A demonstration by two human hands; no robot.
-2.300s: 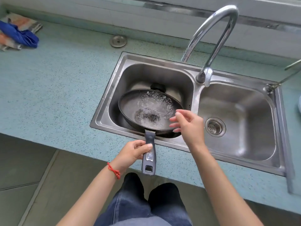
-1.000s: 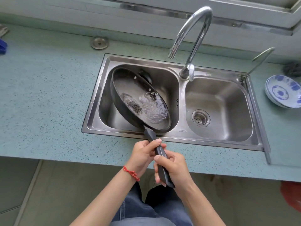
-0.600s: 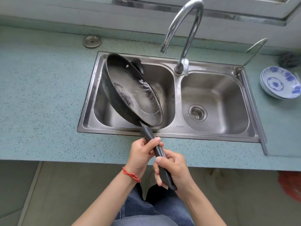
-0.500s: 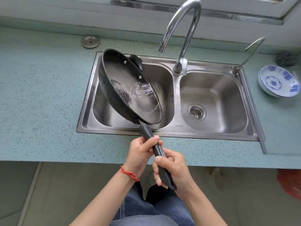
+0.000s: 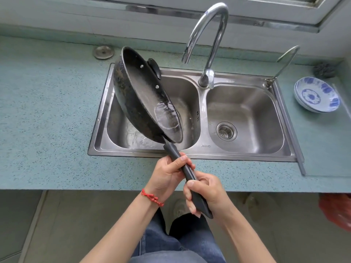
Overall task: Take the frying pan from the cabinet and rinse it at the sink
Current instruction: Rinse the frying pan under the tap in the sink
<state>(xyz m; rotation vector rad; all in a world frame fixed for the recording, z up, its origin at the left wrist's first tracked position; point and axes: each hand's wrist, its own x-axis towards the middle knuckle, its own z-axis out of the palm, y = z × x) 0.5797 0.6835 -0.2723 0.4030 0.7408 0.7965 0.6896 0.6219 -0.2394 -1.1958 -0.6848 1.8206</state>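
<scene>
The black frying pan (image 5: 141, 92) hangs tilted steeply on its side over the left basin of the steel double sink (image 5: 197, 150), its far rim raised above the counter. A small pool of water lies at its lower right edge, near the handle. My left hand (image 5: 168, 173) grips the dark handle close to the pan. My right hand (image 5: 204, 194) grips the handle's end, over the counter's front edge. The curved tap (image 5: 206, 35) arches over the sink, and no water runs from it.
A blue-and-white bowl (image 5: 316, 96) sits on the speckled counter (image 5: 47, 111) right of the sink, with a dark scrubber (image 5: 324, 69) behind it. A round metal cap (image 5: 103, 52) lies behind the left basin. A thin second spout (image 5: 284, 59) stands at the sink's back right corner.
My right hand came off the pan's rim and took the handle's end. Both hands have tipped the pan from flat to steeply on its side and raised it, and the water has slid toward its lower edge.
</scene>
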